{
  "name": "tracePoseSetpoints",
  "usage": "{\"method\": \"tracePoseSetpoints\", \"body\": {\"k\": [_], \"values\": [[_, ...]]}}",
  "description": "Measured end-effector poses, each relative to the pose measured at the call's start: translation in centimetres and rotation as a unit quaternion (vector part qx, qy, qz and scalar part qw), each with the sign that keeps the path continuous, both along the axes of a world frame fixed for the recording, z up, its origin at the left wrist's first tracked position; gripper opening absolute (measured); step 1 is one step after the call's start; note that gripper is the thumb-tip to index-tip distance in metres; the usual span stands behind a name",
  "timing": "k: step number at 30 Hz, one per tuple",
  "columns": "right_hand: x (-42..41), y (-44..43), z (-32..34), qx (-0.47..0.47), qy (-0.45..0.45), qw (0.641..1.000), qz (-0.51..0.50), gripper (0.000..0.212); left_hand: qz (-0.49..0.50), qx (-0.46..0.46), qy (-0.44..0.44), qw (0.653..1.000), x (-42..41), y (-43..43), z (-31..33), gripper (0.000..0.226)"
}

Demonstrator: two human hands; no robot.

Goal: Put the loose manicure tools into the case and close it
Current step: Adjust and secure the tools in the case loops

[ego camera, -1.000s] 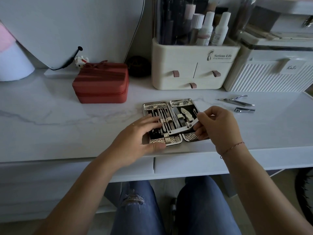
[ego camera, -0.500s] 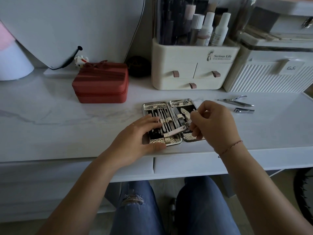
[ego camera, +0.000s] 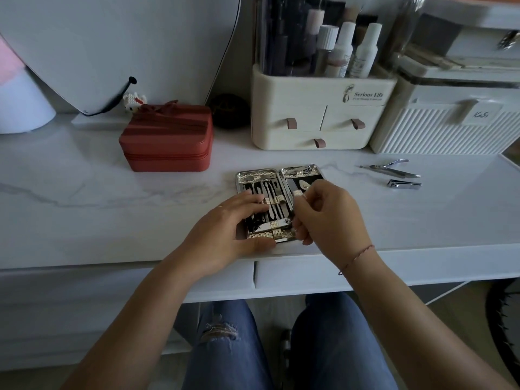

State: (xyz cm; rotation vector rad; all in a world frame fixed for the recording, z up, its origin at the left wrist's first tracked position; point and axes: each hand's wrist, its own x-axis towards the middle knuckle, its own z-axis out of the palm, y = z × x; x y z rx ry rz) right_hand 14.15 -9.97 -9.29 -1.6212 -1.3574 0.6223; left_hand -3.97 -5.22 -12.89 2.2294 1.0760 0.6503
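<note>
The manicure case lies open and flat near the desk's front edge, with several metal tools strapped in both halves. My left hand rests on its left half with fingers straight, thumb at the case's near edge. My right hand covers the lower right half and pinches a flat metal tool that lies crosswise along the bottom of the left half, under a strap. Loose on the desk to the right lie a cuticle nipper and a small nail clipper.
A red zipped box stands at the back left. A cream drawer organiser with bottles and a white ribbed box line the back right. A mirror leans behind. The desk's front edge runs just below the case.
My right hand has moved left and down with the flat tool, swinging it from a diagonal across the hinge to lie along the bottom of the left half. The left hand has stayed put.
</note>
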Motion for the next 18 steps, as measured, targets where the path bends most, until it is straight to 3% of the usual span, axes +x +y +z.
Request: {"method": "tracePoseSetpoints", "body": {"k": [3, 7, 10, 14, 18], "values": [[-0.3, 0.1, 0.0, 0.028, -0.103, 0.994, 0.025, 0.020, -0.004, -0.001, -0.003, 1.000, 0.0, 0.0, 0.0, 0.077], [0.0, 0.1, 0.1, 0.003, -0.067, 0.991, 0.114, 0.008, -0.007, 0.003, -0.012, 1.000, 0.0, 0.1, 0.0, 0.070], [0.5, 0.2, 0.2, -0.017, -0.032, 0.989, 0.147, 0.005, 0.003, -0.027, -0.066, 0.997, 0.0, 0.2, 0.1, 0.056], [0.4, 0.5, 0.0, -0.015, -0.114, 0.983, 0.145, 0.004, 0.031, -0.053, -0.121, 0.991, -0.1, 0.2, 0.2, 0.035], [0.1, 1.1, -0.1, -0.005, -0.175, 0.977, 0.119, 0.009, 0.032, -0.054, -0.132, 0.989, -0.4, 0.0, 0.3, 0.034]]}}
